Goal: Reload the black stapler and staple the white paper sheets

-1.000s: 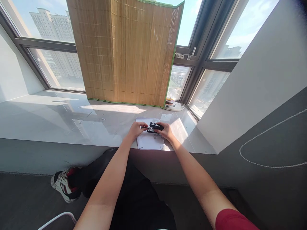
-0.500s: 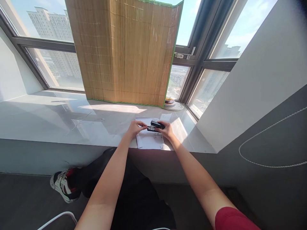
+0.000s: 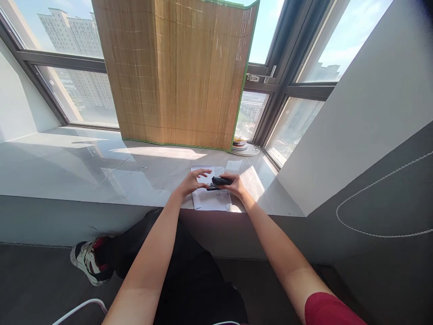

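Observation:
A black stapler (image 3: 221, 181) is gripped by my right hand (image 3: 237, 185), held over a sheet of white paper (image 3: 210, 203) on the windowsill. Its top arm looks lifted a little from its base at the left end. My left hand (image 3: 191, 182) is at the stapler's left end, fingers stretched apart, the thumb close to the base; whether it touches I cannot tell. Small printed or metallic marks show on the paper around the stapler, too small to make out.
The sill (image 3: 142, 180) runs along the windows. A bamboo blind (image 3: 182, 76) hangs at the back. Stacked plate-like discs (image 3: 244, 148) stand in the right corner. On the right wall hangs a bead chain (image 3: 341, 219). A white cable (image 3: 81, 309) shows at the lower left.
My left fingers have spread from a pinch at the stapler's end. The stapler's top arm has come down closer to its base and turned slightly in my right hand.

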A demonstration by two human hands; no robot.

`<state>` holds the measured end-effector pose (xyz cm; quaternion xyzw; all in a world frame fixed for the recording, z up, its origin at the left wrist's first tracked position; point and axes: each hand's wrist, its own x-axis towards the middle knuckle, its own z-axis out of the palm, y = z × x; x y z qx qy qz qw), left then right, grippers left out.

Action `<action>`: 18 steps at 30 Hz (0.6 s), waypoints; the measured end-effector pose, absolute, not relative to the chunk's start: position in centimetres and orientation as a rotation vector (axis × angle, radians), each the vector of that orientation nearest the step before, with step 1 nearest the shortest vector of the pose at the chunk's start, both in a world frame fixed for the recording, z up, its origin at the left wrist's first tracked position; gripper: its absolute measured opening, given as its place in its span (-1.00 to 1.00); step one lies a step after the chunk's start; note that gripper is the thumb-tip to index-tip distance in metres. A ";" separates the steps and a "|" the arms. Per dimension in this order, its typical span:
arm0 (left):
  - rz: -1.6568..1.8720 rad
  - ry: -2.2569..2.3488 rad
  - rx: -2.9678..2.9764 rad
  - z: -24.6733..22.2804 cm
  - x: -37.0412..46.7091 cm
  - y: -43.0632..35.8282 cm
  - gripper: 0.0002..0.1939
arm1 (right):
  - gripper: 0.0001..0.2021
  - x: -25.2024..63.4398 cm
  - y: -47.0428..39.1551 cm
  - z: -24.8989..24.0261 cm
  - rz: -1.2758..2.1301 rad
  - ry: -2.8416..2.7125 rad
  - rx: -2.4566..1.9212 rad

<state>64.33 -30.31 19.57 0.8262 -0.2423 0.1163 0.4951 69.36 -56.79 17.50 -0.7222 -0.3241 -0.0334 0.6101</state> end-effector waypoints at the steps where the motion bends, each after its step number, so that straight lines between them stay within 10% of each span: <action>1: 0.283 -0.632 2.023 19.6 64.3 -30.6 -0.30 | -0.48 69.3 -56.8 17.5 -0.055 -0.792 -1.668; 18: 0.759 -0.107 2.097 19.6 65.2 -29.6 -0.58 | -0.48 69.9 -54.6 16.3 -0.111 -0.855 -1.757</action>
